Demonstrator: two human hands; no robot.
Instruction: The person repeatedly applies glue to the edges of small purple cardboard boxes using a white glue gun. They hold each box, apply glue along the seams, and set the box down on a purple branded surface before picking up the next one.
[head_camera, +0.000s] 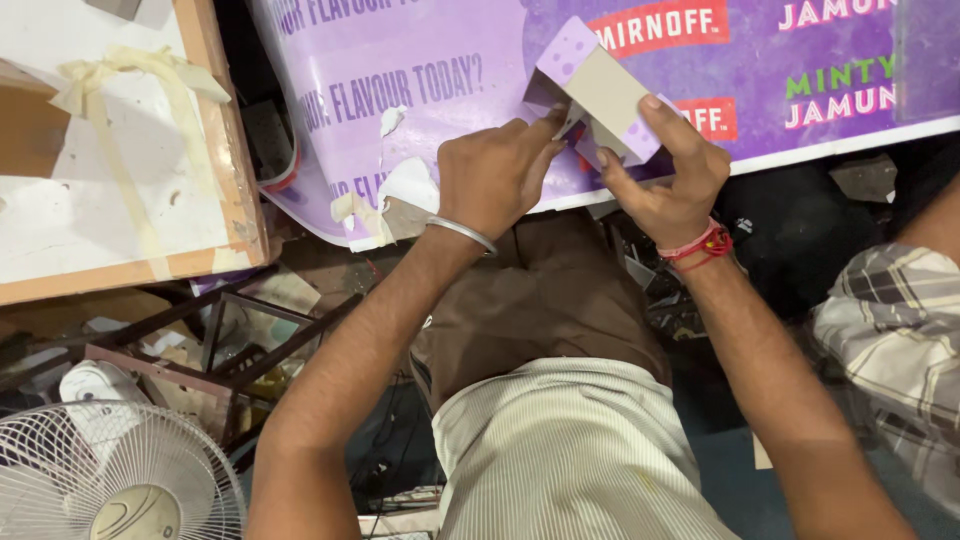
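There is one small folded cardboard piece (600, 95), grey-brown on its wide face and pale purple on its edges. It sits above the lower edge of one big purple printed sheet (480, 60). Two hands work on it. The right hand (668, 175) grips the piece from its lower right: the index finger lies along the right edge and the thumb presses from below. The left hand (492, 175) has its fingers curled closed, and the fingertips (552, 122) pinch the left lower corner of the piece. What is under this corner is hidden.

The sheet is cut off at the top, and its white backing is torn in several spots. One wooden board (215, 130) lies to the left, one white fan (110, 480) is partly cut off below, and one checked sleeve (890, 320) of another person shows at the right.
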